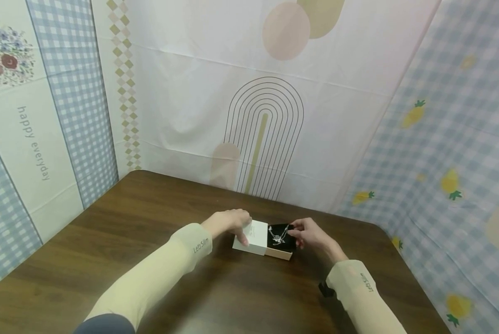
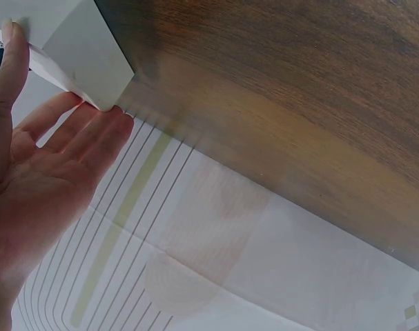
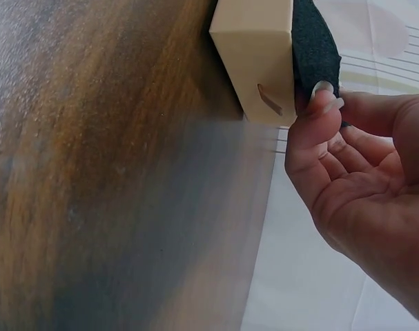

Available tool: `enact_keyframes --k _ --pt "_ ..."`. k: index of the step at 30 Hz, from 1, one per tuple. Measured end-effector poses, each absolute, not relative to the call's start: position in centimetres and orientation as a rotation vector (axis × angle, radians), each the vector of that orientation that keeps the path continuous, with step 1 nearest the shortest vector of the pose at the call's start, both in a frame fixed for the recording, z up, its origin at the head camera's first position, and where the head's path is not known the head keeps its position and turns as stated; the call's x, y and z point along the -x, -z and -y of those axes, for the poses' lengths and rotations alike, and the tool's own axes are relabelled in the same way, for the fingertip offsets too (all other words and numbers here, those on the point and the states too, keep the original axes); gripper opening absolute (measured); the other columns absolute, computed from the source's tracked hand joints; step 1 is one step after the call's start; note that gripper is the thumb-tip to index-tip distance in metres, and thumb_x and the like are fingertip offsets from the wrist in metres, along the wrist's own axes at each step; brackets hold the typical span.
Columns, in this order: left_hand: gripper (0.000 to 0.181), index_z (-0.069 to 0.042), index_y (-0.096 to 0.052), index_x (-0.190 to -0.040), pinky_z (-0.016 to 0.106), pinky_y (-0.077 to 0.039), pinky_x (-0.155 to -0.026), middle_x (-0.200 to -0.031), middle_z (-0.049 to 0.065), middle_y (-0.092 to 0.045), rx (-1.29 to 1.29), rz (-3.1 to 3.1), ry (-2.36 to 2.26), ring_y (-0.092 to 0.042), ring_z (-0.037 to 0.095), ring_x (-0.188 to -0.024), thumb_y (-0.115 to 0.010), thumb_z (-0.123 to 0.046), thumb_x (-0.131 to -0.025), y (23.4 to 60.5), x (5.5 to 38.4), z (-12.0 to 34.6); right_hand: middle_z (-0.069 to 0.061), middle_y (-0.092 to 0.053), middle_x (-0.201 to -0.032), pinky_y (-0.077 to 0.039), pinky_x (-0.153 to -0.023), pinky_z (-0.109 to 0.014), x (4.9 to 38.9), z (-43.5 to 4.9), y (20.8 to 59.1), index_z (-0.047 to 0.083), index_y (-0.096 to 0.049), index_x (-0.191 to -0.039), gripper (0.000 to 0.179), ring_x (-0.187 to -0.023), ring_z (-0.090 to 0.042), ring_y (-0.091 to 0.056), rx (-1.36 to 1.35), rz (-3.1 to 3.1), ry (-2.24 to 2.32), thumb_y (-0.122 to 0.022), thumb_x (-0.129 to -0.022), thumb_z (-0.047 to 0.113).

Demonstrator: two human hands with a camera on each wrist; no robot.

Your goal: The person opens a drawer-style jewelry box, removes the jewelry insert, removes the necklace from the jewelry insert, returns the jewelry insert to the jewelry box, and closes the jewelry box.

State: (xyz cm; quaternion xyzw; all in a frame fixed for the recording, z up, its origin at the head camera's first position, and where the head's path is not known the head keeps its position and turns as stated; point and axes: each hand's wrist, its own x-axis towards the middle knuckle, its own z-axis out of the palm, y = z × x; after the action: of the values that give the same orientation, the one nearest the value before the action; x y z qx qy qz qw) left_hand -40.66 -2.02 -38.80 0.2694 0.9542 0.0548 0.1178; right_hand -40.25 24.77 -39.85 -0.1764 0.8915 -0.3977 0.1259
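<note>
A white box sleeve point(image 1: 256, 237) lies on the table, its tan inner drawer point(image 1: 279, 253) pulled partway out to the right. Inside the drawer is a black padded insert point(image 3: 314, 45) bearing a silver necklace point(image 1: 278, 239) with a pendant. My left hand point(image 1: 231, 221) grips the sleeve across its width, thumb on the near side and fingers on the far side. With thumb and index finger, my right hand point(image 1: 309, 233) pinches the insert's edge at the drawer's right end. In the right wrist view, the insert rises above the drawer's rim beside a slot in the end wall.
The brown wooden table point(image 1: 165, 199) extends around the box. Behind it hangs a white patterned cloth point(image 1: 182, 102), with a blue checked cloth point(image 1: 433, 222) at the right. A dark strap point(image 1: 326, 290) shows beneath the right sleeve.
</note>
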Motion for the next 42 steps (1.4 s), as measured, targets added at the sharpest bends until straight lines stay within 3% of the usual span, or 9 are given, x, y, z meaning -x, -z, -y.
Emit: enact_keyframes --k 9,19,28,37,42 --pt "0.052 -0.008 -0.064 -0.101 0.027 -0.044 -0.067 -0.083 -0.002 -0.054 -0.786 -2.814 -0.132 -0.047 0.013 -0.076 -0.083 -0.043 -0.068 37.8 39.2 2.1 -0.007 -0.063 -0.073 -0.054 -0.055 -0.046 40.4 -25.4 39.9 -0.014 -0.054 -0.120 0.034 -0.053 -0.012 -0.055 0.502 -2.600 1.151 -0.058 -0.095 0.008" --pt "0.050 -0.009 -0.063 -0.102 0.027 -0.043 -0.067 -0.083 -0.002 -0.053 -0.755 -2.820 -0.159 -0.047 0.013 -0.075 -0.083 -0.041 -0.069 37.8 39.1 2.2 -0.006 -0.060 -0.070 -0.054 -0.054 -0.044 40.3 -25.9 39.5 -0.012 -0.056 -0.115 0.029 -0.054 -0.013 -0.055 0.493 -2.591 1.180 -0.058 -0.095 0.008" --pt "0.048 -0.009 -0.063 -0.099 0.027 -0.042 -0.067 -0.082 -0.002 -0.052 -0.764 -2.813 -0.159 -0.046 0.013 -0.076 -0.083 -0.041 -0.070 37.8 39.1 2.2 -0.005 -0.060 -0.069 -0.052 -0.051 -0.034 40.4 -26.5 39.4 -0.013 -0.054 -0.119 0.032 -0.054 -0.012 -0.055 0.485 -2.597 1.198 -0.058 -0.095 0.008" --pt "0.046 -0.010 -0.062 -0.094 0.027 -0.041 -0.065 -0.080 -0.003 -0.051 -0.756 -2.820 -0.168 -0.045 0.013 -0.074 -0.084 -0.041 -0.069 37.8 39.1 2.1 -0.022 -0.062 -0.076 -0.053 -0.053 -0.041 40.2 -26.9 39.0 -0.014 -0.052 -0.121 0.033 -0.055 -0.013 -0.055 0.495 -2.610 1.200 -0.056 -0.097 0.009" --pt "0.047 -0.010 -0.062 -0.096 0.027 -0.041 -0.066 -0.081 -0.003 -0.051 -0.755 -2.818 -0.156 -0.046 0.013 -0.075 -0.083 -0.041 -0.069 37.8 39.1 2.1 -0.021 -0.062 -0.075 -0.053 -0.055 -0.045 40.3 -27.2 39.1 -0.014 -0.051 -0.123 0.035 -0.056 -0.013 -0.055 0.499 -2.618 1.188 -0.055 -0.097 0.010"
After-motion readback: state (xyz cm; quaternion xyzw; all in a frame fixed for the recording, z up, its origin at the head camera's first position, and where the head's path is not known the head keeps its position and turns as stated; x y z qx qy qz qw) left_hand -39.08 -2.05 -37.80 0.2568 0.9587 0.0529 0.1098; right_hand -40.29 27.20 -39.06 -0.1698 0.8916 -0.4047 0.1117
